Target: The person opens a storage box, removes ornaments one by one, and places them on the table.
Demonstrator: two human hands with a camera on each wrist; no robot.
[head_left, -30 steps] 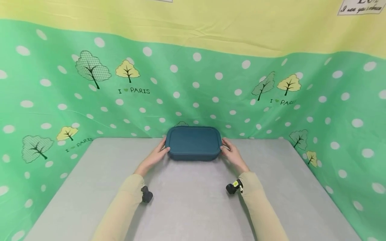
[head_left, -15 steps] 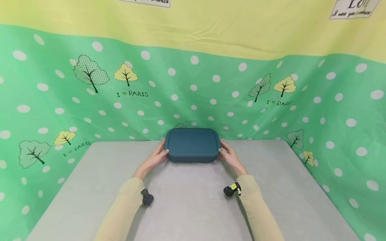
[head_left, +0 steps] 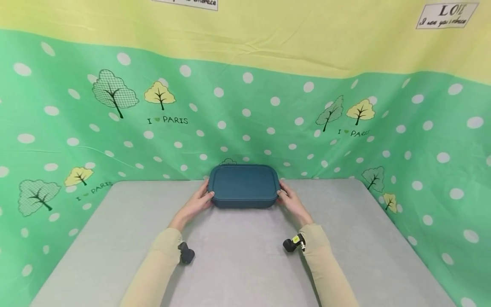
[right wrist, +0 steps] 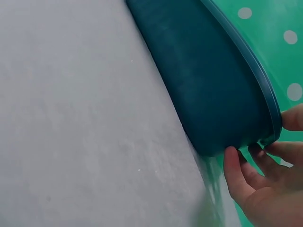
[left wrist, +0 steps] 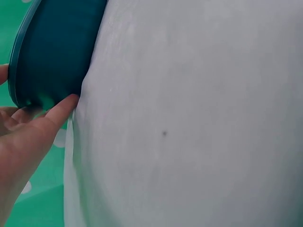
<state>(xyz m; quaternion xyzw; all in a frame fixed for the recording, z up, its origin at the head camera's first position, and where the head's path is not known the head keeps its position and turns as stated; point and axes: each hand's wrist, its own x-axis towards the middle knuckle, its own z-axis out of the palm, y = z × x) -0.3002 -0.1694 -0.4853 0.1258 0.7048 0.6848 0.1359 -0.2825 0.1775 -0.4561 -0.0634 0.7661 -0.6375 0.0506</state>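
Note:
A dark blue lunch box with rounded corners and a lid sits at the far edge of the grey table, its long side facing me. My left hand holds its left end, thumb at the lid's edge and fingers along the end wall. At the opposite end my right hand grips it in the same way. The left wrist view shows the box's side wall low against the table, with fingertips at its lower corner. In the right wrist view, fingertips touch the end wall below the lid rim.
The grey table runs from the front to a curtain behind the box. This green and yellow cloth, printed with dots and trees, also hangs along both sides. Small black cameras are strapped at both wrists.
The head view has shifted slightly, so the curtain and table sit a little lower and more to the left. Both hands keep their hold on the lunch box, which stays at the table's far edge.

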